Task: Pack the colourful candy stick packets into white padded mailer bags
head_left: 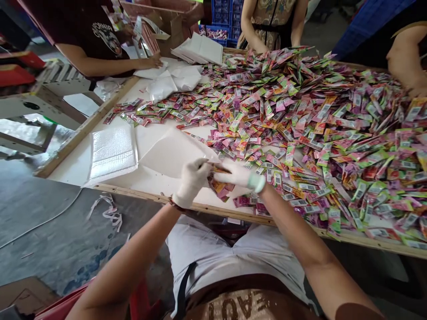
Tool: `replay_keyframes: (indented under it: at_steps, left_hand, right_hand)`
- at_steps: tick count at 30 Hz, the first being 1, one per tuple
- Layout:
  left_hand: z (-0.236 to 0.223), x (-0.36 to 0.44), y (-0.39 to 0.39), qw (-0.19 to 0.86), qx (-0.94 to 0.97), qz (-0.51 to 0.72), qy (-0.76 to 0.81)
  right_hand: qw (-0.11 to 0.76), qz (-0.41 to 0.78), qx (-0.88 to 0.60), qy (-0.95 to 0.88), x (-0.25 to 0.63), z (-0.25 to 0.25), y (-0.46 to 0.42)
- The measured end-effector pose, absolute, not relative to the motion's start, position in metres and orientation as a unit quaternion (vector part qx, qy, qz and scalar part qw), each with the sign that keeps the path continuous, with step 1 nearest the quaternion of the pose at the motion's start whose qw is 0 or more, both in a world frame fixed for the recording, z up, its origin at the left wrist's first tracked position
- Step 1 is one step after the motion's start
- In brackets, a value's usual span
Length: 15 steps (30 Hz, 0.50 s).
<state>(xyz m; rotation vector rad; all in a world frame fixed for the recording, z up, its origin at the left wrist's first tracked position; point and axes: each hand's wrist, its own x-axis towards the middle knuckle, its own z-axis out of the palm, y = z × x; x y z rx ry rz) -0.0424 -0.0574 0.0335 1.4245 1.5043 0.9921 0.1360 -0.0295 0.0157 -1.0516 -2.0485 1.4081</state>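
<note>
My left hand [191,181], in a white glove, has its fingers curled at the edge of a small bunch of colourful sachets [220,190]. From the right, my right hand [235,173], in a white glove with a pale green cuff, closes over the same bunch. The two hands nearly meet above the table's front edge. Just behind them a white padded envelope [167,153] lies flat, its far end partly hidden by my hands. A shiny bubble-lined mailer [114,149] rests further left. A broad heap of similar sachets [300,120] spreads to the right.
A wooden rim [133,193] borders the white table. White envelopes [175,80] and a stack of flat white mailers [198,48] lie at the back left. Co-workers' arms [103,66] reach in from left, back and right. Blue crates [222,13] stand behind.
</note>
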Motion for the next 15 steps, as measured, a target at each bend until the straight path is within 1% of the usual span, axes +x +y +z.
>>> replay_keyframes:
  at_steps: [3, 4, 5, 6, 7, 9, 11, 13, 15]
  left_hand:
    - [0.065, -0.057, -0.040, 0.550, 0.438, 0.451, 0.550]
    - [0.072, -0.059, -0.035, 0.578, 0.414, 0.465, 0.528]
    - [0.078, -0.060, -0.031, 0.597, 0.400, 0.477, 0.505]
    - [0.083, -0.059, -0.027, 0.612, 0.392, 0.487, 0.484]
    - [0.086, -0.057, -0.023, 0.625, 0.385, 0.493, 0.468]
    - [0.092, -0.050, -0.020, 0.641, 0.366, 0.488, 0.466]
    - [0.097, -0.044, -0.020, 0.639, 0.349, 0.478, 0.492]
    - [0.104, -0.043, -0.023, 0.614, 0.383, 0.465, 0.510]
    - [0.116, -0.046, -0.026, 0.546, 0.472, 0.447, 0.529]
  right_hand:
    - [0.407, 0.514, -0.395, -0.644, 0.167, 0.031, -0.028]
    - [0.459, 0.505, -0.416, -0.601, 0.174, 0.034, -0.028]
    - [0.488, 0.503, -0.434, -0.566, 0.178, 0.036, -0.028]
    - [0.489, 0.515, -0.447, -0.544, 0.180, 0.037, -0.027]
    - [0.467, 0.538, -0.456, -0.534, 0.180, 0.037, -0.025]
    - [0.396, 0.585, -0.467, -0.533, 0.175, 0.038, -0.020]
    - [0.354, 0.592, -0.478, -0.543, 0.170, 0.043, -0.014]
    - [0.364, 0.561, -0.493, -0.557, 0.167, 0.056, -0.006]
    - [0.381, 0.544, -0.490, -0.564, 0.167, 0.075, 0.003]
